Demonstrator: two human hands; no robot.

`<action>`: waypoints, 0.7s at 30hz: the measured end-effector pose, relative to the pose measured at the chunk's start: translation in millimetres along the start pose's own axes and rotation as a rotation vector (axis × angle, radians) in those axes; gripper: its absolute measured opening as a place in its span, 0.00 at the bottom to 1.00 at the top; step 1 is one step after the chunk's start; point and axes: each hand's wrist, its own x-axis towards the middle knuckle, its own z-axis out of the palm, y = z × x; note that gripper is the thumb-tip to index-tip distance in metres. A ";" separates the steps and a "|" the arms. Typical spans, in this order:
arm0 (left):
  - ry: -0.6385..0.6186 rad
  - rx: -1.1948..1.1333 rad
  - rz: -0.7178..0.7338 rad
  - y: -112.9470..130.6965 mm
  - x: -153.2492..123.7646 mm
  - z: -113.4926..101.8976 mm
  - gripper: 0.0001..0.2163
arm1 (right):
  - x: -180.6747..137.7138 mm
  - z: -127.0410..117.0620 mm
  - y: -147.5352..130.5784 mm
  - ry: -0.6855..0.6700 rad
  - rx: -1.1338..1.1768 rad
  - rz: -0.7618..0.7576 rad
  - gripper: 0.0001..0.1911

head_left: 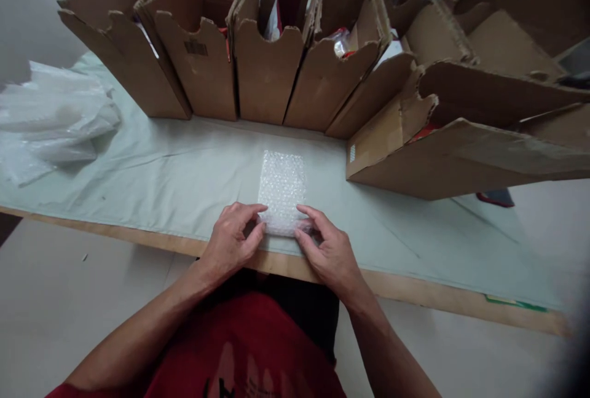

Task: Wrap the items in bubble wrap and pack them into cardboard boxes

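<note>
A small sheet or pouch of clear bubble wrap lies flat on the pale green cloth, close to the table's front edge. Its near end is folded or rolled into a thicker strip. My left hand pinches the left end of that strip between thumb and fingers. At the right end, my right hand grips it the same way, thumb nearest me. Whether anything is wrapped inside the fold cannot be made out.
Several cardboard bins line the back of the table, with packets and bottles in them. A larger cardboard box stands at the right. Crumpled clear plastic bags lie at the left. The wooden table edge runs in front of me.
</note>
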 end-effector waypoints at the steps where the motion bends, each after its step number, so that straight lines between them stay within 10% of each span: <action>1: 0.004 0.038 0.000 -0.5 0.7 1.6 0.13 | 1.1 3.0 0.9 0.005 -0.006 0.010 0.20; 10: 0.015 0.223 0.055 -2.0 5.0 10.0 0.15 | -12.6 -2.4 -0.6 0.296 -0.389 -0.238 0.14; 21: -0.009 0.197 0.197 7.1 1.2 -8.7 0.13 | 5.8 -0.2 -1.2 0.011 -0.268 -0.375 0.10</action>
